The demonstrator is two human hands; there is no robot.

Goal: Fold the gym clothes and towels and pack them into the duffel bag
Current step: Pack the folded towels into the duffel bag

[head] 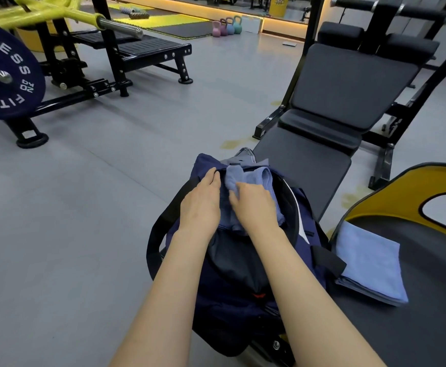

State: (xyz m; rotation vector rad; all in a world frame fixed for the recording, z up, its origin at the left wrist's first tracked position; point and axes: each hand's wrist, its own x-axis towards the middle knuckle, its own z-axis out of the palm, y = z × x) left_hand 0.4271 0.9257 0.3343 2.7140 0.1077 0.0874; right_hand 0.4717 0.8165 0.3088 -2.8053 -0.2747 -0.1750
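Observation:
A navy duffel bag [232,308] lies open on the end of a black bench, its black strap looping off to the left. A blue towel [259,178] sits in the bag's mouth. My right hand [256,207] lies on the towel with fingers bent down into the cloth, pressing it into the bag. My left hand [202,205] rests flat along the bag's left edge beside the towel, fingers straight. A second blue towel [370,263], folded flat, lies on the black seat to the right of the bag.
A black adjustable bench [343,96] stretches away behind the bag. A yellow-edged seat [375,200] is at right. At left stands a black rack with a weight plate [2,75] and a yellow barbell [65,14]. Kettlebells [227,26] sit on the far grey floor.

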